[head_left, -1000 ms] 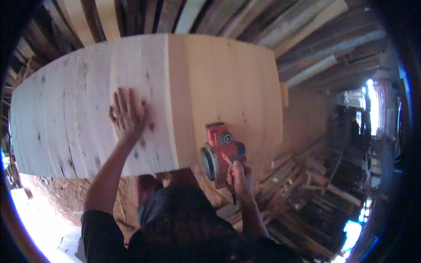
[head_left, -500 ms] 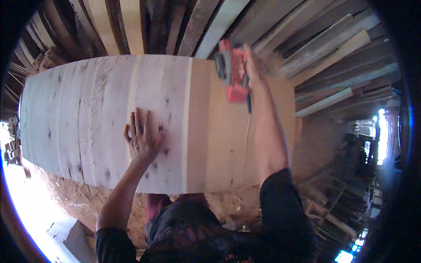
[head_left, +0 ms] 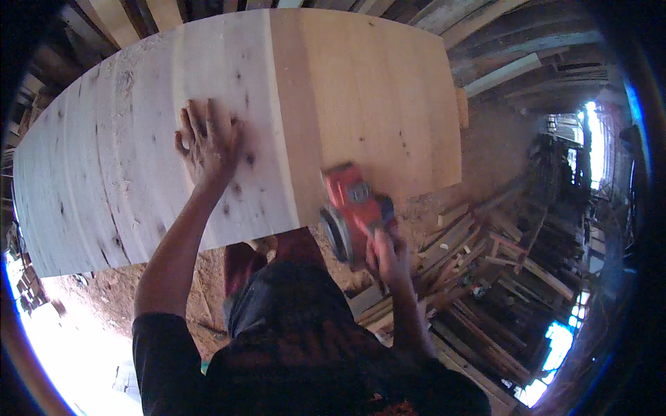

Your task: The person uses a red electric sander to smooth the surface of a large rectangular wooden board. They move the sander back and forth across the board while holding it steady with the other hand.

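Note:
A wide wooden panel [head_left: 229, 62] made of several joined boards lies in front of me. Its left part is greyish with dark knots, its right part pale yellow. My left hand [head_left: 209, 147] rests flat on the grey part, fingers spread. In my right hand [head_left: 388, 255] is the rear handle of a red and black electric planer [head_left: 352, 202]. The planer is tilted at the panel's near edge, with much of its body past that edge; whether it touches the wood I cannot tell. Motion blurs it slightly.
Long boards [head_left: 520, 35] are stacked behind the panel. Scrap wood pieces [head_left: 451, 253] lie in a heap at the near right. Sawdust-covered ground [head_left: 173, 277] shows below the near edge, and wood shavings [head_left: 125, 83] lie on the panel's left part.
My right hand has brought the planer from the panel's far edge back to its near edge. My left hand stays on the same grey area; the view has shifted.

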`<action>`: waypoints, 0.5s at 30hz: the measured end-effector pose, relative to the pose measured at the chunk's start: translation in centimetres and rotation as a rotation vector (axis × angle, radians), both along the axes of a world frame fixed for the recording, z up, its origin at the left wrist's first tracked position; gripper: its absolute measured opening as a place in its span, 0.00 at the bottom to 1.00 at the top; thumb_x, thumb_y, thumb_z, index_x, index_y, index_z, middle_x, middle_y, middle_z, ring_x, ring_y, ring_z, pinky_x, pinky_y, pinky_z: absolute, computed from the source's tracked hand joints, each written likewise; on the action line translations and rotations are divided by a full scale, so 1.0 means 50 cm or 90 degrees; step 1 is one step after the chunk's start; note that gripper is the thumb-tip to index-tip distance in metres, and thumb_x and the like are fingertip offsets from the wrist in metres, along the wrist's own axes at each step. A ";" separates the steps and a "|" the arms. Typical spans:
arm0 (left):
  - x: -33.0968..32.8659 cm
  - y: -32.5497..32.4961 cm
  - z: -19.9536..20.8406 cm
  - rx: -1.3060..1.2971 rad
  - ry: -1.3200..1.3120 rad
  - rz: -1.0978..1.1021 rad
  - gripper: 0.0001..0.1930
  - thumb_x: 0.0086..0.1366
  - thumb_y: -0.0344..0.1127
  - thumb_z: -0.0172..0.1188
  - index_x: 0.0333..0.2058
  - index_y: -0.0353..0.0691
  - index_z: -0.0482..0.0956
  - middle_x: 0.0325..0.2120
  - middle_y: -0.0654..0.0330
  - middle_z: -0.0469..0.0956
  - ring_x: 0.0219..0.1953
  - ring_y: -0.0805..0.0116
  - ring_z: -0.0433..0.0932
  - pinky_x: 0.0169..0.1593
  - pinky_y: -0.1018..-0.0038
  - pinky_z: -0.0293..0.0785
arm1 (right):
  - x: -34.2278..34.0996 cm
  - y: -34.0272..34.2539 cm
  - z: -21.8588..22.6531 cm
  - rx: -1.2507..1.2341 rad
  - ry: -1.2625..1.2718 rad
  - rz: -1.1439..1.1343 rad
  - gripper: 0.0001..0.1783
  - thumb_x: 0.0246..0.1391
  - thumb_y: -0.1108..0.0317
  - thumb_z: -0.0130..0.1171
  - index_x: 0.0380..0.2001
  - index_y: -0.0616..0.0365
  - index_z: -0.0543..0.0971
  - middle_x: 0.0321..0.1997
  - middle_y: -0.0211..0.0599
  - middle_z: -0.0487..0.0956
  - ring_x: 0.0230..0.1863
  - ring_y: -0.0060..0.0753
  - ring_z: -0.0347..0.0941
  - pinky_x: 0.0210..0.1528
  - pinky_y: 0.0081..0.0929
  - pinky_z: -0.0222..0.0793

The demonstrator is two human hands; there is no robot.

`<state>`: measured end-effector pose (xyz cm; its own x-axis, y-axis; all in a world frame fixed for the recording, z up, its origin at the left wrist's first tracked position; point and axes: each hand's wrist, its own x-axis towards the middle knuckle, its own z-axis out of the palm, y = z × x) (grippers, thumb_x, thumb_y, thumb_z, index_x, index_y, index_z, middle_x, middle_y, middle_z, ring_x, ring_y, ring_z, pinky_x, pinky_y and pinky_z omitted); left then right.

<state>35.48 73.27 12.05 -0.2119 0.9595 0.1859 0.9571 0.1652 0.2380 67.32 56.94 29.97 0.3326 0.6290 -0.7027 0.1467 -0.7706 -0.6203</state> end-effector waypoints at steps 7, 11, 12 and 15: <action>0.001 -0.007 -0.006 0.020 -0.020 0.002 0.42 0.73 0.65 0.54 0.77 0.49 0.59 0.79 0.46 0.50 0.80 0.47 0.50 0.76 0.42 0.44 | 0.008 -0.044 -0.024 0.098 0.007 0.010 0.22 0.72 0.50 0.54 0.27 0.53 0.75 0.18 0.24 0.71 0.16 0.19 0.65 0.21 0.25 0.60; -0.002 -0.013 0.015 -0.044 -0.069 -0.009 0.41 0.73 0.60 0.55 0.77 0.45 0.59 0.79 0.41 0.48 0.81 0.42 0.45 0.75 0.37 0.41 | -0.060 0.154 -0.012 0.165 0.092 0.005 0.24 0.73 0.47 0.53 0.39 0.58 0.83 0.16 0.21 0.68 0.14 0.16 0.61 0.18 0.24 0.59; -0.002 -0.012 0.021 -0.053 -0.075 -0.006 0.41 0.73 0.60 0.55 0.77 0.45 0.58 0.79 0.40 0.47 0.81 0.43 0.44 0.76 0.37 0.40 | -0.069 0.206 -0.015 0.168 0.109 0.007 0.25 0.73 0.46 0.53 0.43 0.59 0.85 0.16 0.21 0.68 0.13 0.16 0.61 0.17 0.24 0.59; -0.001 -0.008 0.036 -0.083 -0.094 -0.001 0.42 0.73 0.60 0.56 0.77 0.44 0.57 0.79 0.40 0.46 0.82 0.43 0.43 0.76 0.38 0.39 | -0.071 0.360 -0.033 0.183 0.069 0.081 0.31 0.72 0.42 0.53 0.54 0.61 0.85 0.16 0.20 0.67 0.12 0.15 0.60 0.15 0.24 0.58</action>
<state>35.41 72.89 13.84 -0.2265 0.9737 0.0264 0.9135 0.2029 0.3525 63.75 74.95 28.32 0.1721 0.8382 -0.5174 0.1512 -0.5415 -0.8270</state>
